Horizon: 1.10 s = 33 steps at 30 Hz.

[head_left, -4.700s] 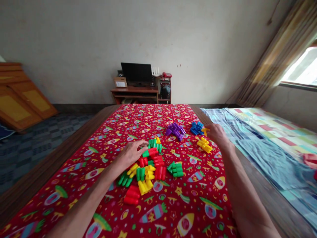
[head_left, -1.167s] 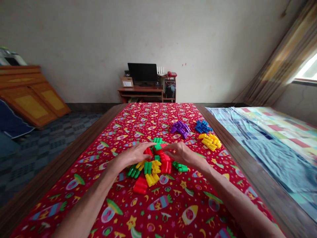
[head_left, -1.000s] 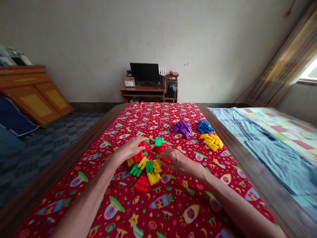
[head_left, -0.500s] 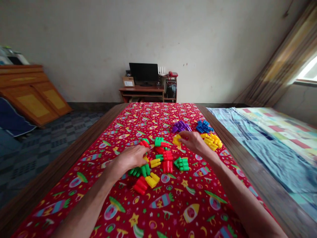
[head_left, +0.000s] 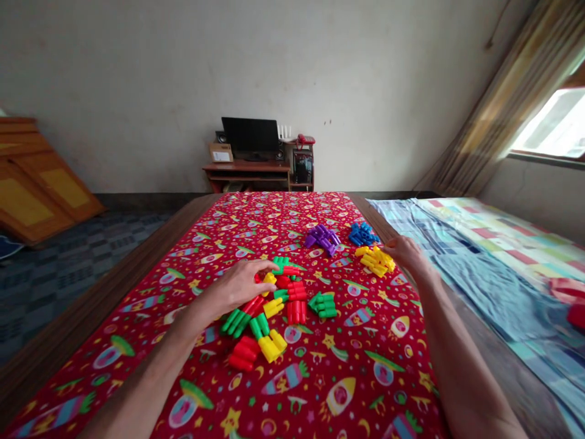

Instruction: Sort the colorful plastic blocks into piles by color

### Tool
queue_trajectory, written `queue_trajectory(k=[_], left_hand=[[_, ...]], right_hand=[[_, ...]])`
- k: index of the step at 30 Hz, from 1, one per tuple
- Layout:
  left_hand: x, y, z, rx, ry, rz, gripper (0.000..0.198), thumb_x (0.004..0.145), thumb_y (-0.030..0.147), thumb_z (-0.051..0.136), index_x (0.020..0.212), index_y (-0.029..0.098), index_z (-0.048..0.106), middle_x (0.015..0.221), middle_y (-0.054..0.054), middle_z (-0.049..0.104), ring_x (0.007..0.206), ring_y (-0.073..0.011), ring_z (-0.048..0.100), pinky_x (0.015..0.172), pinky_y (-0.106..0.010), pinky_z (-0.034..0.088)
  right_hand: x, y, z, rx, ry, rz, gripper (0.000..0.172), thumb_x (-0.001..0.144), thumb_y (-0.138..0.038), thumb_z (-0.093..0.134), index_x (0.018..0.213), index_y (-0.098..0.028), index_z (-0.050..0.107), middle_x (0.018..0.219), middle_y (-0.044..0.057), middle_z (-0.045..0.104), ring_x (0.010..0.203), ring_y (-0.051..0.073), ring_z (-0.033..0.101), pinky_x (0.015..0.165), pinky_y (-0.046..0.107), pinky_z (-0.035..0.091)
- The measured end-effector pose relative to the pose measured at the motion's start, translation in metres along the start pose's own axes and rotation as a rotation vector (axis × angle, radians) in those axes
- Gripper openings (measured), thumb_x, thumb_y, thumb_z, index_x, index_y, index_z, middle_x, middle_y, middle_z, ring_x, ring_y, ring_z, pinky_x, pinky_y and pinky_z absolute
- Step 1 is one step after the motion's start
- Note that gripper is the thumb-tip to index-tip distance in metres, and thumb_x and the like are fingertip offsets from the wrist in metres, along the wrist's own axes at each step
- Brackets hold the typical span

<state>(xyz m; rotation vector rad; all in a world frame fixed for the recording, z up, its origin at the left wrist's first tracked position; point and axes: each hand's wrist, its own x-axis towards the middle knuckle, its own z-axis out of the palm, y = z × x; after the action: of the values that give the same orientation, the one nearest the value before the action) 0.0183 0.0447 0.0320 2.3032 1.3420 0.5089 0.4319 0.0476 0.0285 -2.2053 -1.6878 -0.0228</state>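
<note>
My left hand [head_left: 244, 281] reaches over a cluster of plastic building blocks, its thumb and fingers closed around a yellow block [head_left: 269, 280]. Part of a red block shows under its palm. Beneath and beside this hand lie green blocks [head_left: 235, 323], a red block [head_left: 244, 352] and a yellow block [head_left: 273, 346]. Farther right in the cluster are red blocks [head_left: 297, 311] and green blocks [head_left: 325, 305]. My right hand [head_left: 406, 251] is at the right edge of a pile of yellow blocks [head_left: 375, 262], fingers loosely extended with nothing seen in them.
A purple block pile [head_left: 322, 238] and a blue block pile [head_left: 363, 234] sit behind the yellow one. A red patterned cloth [head_left: 292, 402] covers the table. To the right is a bed [head_left: 484, 274]; beyond the table's far end stands a desk with a monitor [head_left: 250, 137].
My right hand has moved right to the yellow pile, and the yellow block it held is out of its fingers. My left hand has shifted slightly over the cluster. The view has turned rightward.
</note>
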Motion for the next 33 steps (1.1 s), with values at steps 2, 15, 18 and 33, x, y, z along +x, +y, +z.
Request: queue_trajectory(k=[2,15,18,33], left_hand=[[0.001,0.007,0.006,-0.246,0.017,-0.007,0.045,0.07,0.046,0.067,0.108,0.022,0.067,0.105,-0.005,0.072,0.088,-0.0231,0.068,0.077,-0.032,0.054],[0.001,0.025,0.035,-0.575,0.055,0.035,0.049,0.084,0.057,0.057,0.109,0.016,0.065,0.094,-0.008,0.074,0.088,-0.0236,0.07,0.079,-0.032,0.054],[-0.001,0.018,0.016,-0.241,0.136,0.097,0.042,0.088,0.053,0.05,0.104,0.019,0.069,0.102,-0.008,0.073,0.093,-0.0232,0.069,0.084,-0.031,0.052],[-0.058,-0.08,-0.027,0.219,-0.148,-0.216,0.032,0.072,0.047,0.057,0.088,0.021,0.066,0.083,-0.005,0.073,0.077,-0.0244,0.068,0.07,-0.031,0.051]], right_hand=[[-0.007,-0.022,-0.011,0.024,0.024,-0.052,0.026,0.084,-0.03,0.055,0.085,-0.014,0.075,0.078,0.01,0.071,0.074,0.019,0.063,0.061,0.025,0.039],[-0.09,-0.149,0.015,0.329,-0.11,-0.822,0.027,0.095,-0.03,0.051,0.109,-0.012,0.066,0.077,0.007,0.069,0.065,0.012,0.059,0.061,0.021,0.036],[-0.062,-0.115,0.004,0.069,-0.143,-0.628,0.025,0.092,-0.034,0.054,0.094,-0.014,0.07,0.078,0.007,0.068,0.071,0.014,0.061,0.064,0.022,0.037],[-0.027,-0.062,-0.017,-0.352,-0.123,-0.06,0.035,0.09,-0.044,0.052,0.101,-0.017,0.072,0.102,0.015,0.071,0.093,0.026,0.067,0.064,0.027,0.043]])
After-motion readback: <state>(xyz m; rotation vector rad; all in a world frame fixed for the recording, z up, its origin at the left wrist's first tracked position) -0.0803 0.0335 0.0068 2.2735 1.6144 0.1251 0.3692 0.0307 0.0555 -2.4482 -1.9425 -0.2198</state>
